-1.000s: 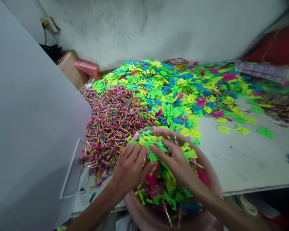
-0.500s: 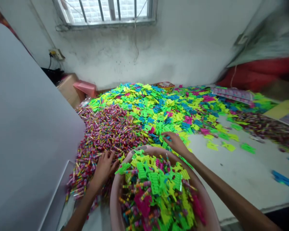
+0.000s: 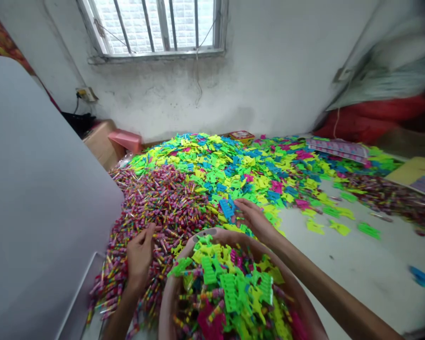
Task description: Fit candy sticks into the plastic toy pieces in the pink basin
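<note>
A pink tub [image 3: 168, 302] stands in front of me, heaped with flat green, yellow, pink and blue plastic pieces and small multicoloured sticks. Beyond its rim, my right hand [image 3: 255, 219] pinches a flat blue plastic piece [image 3: 227, 209] at its fingertips. To the left of the tub, my left hand [image 3: 140, 255] is over the pile of small pink-striped sticks [image 3: 163, 193]. Its fingers are drawn together; whatever they hold is hidden. Behind the tub spreads a big heap of bright flat plastic pieces [image 3: 212, 156].
A large pale panel [image 3: 53, 189] rises close on the left. Against the wall are a cardboard box [image 3: 101, 141], a pink box [image 3: 126, 140] and a red-yellow box [image 3: 241, 137]. Printed sheets [image 3: 340, 148] and red sacks [image 3: 378, 118] lie to the right. Loose pieces dot the white floor [image 3: 322, 264].
My left hand has shifted left and its fingers have closed. My right hand has come slightly left and now has the blue plastic piece at its fingertips. The view has tilted up a little.
</note>
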{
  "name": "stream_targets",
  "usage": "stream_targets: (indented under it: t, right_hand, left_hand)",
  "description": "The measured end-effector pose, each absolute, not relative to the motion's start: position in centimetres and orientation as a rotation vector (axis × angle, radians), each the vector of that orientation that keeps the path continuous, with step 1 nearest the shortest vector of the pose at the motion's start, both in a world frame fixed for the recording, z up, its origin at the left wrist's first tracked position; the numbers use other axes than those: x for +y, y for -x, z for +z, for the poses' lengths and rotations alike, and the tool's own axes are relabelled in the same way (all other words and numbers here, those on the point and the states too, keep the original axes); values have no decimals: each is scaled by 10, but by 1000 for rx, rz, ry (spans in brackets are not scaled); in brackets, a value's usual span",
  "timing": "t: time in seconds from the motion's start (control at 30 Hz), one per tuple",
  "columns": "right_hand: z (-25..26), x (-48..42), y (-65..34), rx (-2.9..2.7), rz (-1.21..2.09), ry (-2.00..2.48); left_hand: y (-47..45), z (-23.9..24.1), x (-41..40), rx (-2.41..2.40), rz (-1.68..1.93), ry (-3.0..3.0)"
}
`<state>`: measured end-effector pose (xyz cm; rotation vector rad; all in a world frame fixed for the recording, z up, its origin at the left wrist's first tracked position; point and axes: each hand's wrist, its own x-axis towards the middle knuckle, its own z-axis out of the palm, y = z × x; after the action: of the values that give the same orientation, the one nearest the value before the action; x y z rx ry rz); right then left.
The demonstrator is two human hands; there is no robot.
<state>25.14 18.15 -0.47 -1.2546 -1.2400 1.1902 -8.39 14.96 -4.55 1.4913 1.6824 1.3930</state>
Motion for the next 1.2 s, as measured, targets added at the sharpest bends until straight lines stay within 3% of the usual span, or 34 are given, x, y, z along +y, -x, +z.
stream_targets:
  t: [0.33,0.67,1.2]
  right_hand:
    - [46,83,-188,-979,1682,1050]
    - [64,58,-189,-1497,1207,1275]
    - [70,48,-187,-1653,997,1275]
  left_hand:
    - [5,47,76,1122,1305,-1080]
    - [14,55,55,1109,1180,-1692]
    - [13,59,53,1006,1203,-1360]
